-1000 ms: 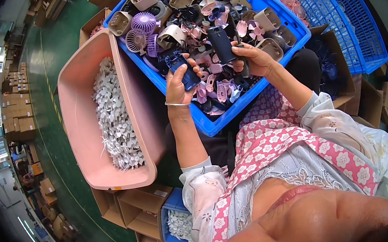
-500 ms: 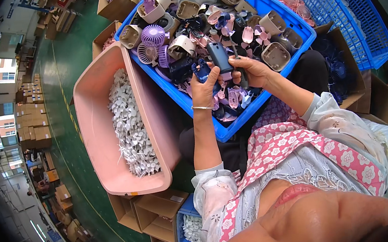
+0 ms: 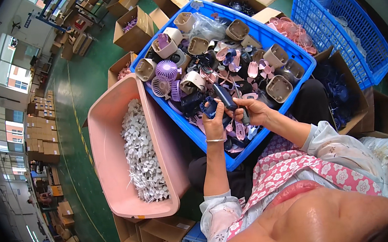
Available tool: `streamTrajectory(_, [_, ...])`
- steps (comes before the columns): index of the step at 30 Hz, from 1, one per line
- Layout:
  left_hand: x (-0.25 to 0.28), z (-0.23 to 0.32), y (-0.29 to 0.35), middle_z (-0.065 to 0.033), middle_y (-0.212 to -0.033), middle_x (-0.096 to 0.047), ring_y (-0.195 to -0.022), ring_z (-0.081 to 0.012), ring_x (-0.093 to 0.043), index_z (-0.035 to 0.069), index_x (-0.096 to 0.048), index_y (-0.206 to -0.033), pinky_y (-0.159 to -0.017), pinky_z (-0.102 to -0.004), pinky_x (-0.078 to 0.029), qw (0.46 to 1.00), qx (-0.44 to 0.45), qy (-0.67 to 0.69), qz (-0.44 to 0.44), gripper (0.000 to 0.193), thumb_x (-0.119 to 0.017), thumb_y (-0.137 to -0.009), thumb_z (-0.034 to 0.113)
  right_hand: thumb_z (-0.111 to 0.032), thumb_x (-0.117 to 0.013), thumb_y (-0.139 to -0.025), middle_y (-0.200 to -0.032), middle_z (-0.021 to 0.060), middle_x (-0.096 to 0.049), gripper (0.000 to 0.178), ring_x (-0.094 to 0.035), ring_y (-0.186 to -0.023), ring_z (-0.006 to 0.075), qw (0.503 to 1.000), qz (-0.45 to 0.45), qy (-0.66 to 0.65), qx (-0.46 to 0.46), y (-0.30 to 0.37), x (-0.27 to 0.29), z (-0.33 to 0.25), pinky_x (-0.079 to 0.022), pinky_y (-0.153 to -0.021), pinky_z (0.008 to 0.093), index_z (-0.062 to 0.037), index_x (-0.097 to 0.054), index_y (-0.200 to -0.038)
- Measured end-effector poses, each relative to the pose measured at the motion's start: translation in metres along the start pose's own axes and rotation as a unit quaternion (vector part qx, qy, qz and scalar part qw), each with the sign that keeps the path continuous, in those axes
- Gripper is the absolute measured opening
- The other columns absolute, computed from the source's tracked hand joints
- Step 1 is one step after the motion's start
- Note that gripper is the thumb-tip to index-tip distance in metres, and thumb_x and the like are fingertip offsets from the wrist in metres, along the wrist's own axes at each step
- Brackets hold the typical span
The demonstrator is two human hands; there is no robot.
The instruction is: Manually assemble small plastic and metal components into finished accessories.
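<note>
While reaching over a blue tray (image 3: 232, 163), holds a dark blue shell piece (image 3: 210, 110) in the left hand (image 3: 214, 124), with thumb and fingers closed on its lower end. Grips a dark, rounded casing (image 3: 223, 96) near its lower end with the right hand (image 3: 256, 110), fingers clamped together, and also a slim dark tool (image 3: 245, 116) in the same grasp. Holds shell piece and casing side by side above the near part of the tray; cannot tell from this angle about contact between them. Has below the hands a loose pile of small pink pieces (image 3: 239, 131), and farther across the tray a purple fan head (image 3: 166, 70) and a beige housing (image 3: 279, 89). Has on the left, just beside the tray, a pink bin (image 3: 110, 154) with white parts (image 3: 144, 157) heaped inside. Wears a pale bangle (image 3: 215, 140) on the left wrist.
</note>
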State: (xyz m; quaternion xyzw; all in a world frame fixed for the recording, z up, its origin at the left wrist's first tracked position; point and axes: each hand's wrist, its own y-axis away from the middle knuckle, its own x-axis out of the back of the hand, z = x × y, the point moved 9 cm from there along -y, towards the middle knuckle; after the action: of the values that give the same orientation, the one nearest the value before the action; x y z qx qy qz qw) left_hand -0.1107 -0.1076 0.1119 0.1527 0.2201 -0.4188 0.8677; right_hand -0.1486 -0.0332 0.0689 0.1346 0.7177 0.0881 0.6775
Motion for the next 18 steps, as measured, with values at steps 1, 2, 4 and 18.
streamTrajectory(1, [0.004,-0.003,0.001,-0.0026,-0.070,-0.057,-0.059,-0.0112,-0.055,0.006,-0.055,-0.090,-0.054,-0.0246,-0.048,1.000,0.014,0.002,0.008,0.007,-0.059,-0.084,0.008,-0.019,-0.052,-0.088,-0.082,0.0117,-0.054,0.026,-0.048,-0.054,0.0070,1.000,0.015,0.015,0.006,0.005,-0.006,0.000,-0.043,-0.053,0.0217,0.0010,-0.049,-0.104])
streamTrajectory(2, [0.009,-0.005,-0.003,-0.0023,-0.069,-0.057,-0.057,-0.0100,-0.055,0.006,-0.056,-0.087,-0.053,-0.0235,-0.047,0.999,0.030,-0.008,0.021,0.007,-0.060,-0.083,0.007,-0.019,-0.053,-0.088,-0.076,0.0093,-0.054,0.022,-0.048,-0.054,0.0085,0.999,0.031,0.006,0.026,0.003,0.004,-0.004,-0.043,-0.052,0.0232,-0.0015,-0.050,-0.099])
streamTrajectory(4, [0.015,-0.006,-0.005,-0.0018,-0.068,-0.057,-0.057,-0.0096,-0.055,0.006,-0.056,-0.086,-0.052,-0.0228,-0.046,0.992,0.019,-0.120,0.022,0.008,-0.062,-0.081,0.008,-0.019,-0.055,-0.087,-0.068,0.0055,-0.054,0.016,-0.048,-0.052,0.0105,0.997,0.053,0.011,0.059,0.011,0.012,-0.015,-0.042,-0.050,0.0258,-0.0049,-0.052,-0.093])
streamTrajectory(18, [0.019,-0.040,-0.011,-0.0046,-0.066,-0.056,-0.054,-0.0116,-0.055,0.001,-0.056,-0.089,-0.048,-0.0256,-0.045,0.889,0.062,-0.453,-0.037,0.027,-0.059,-0.083,0.027,-0.016,-0.062,-0.082,-0.071,0.0053,-0.057,0.014,-0.051,-0.050,0.0117,0.989,0.096,0.037,0.103,0.040,0.030,-0.044,-0.042,-0.048,0.0271,-0.0112,-0.052,-0.090])
